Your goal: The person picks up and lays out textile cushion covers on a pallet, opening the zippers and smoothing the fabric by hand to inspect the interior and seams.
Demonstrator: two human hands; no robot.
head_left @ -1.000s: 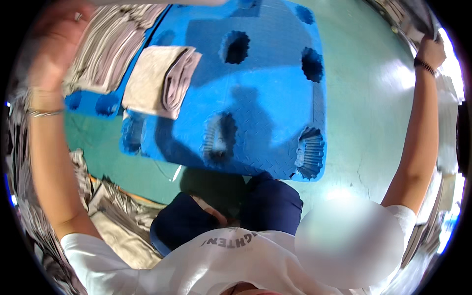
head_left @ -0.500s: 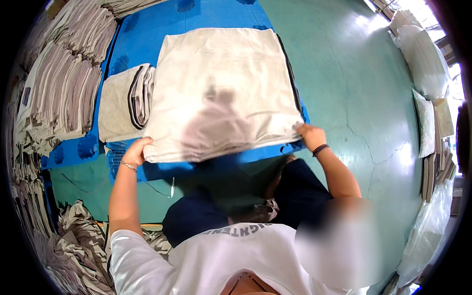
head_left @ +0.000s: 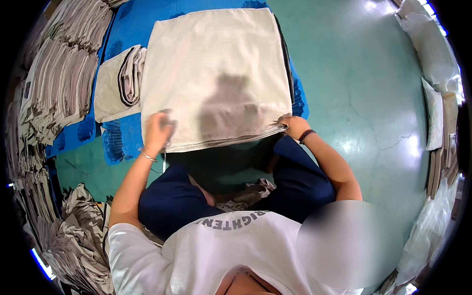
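Observation:
A pile of square cream fabric pieces [head_left: 211, 54] lies flat in front of me, several layers showing at its near edge and a dark strip along its right side. My right hand [head_left: 296, 128] is closed on the near right corner of the fabric, the fingers pinching its edge. Over the near left corner, my left hand [head_left: 158, 132] is smeared by motion, so its grip is unclear. A folded beige fabric piece [head_left: 110, 91] with a dark edge lies against the pile's left side. My shadow falls across the top piece.
Blue sheeting [head_left: 132, 29] lies beneath the fabric on a green floor [head_left: 344, 88]. Tall stacks of folded fabric [head_left: 64, 78] line the left, with crumpled fabric [head_left: 86, 236] at lower left. Clear plastic-wrapped bundles [head_left: 427, 49] stand along the right.
My left hand has moved from the fabric's near left corner inward and up over it. My right hand stays at the near right corner. The whole view has shifted slightly.

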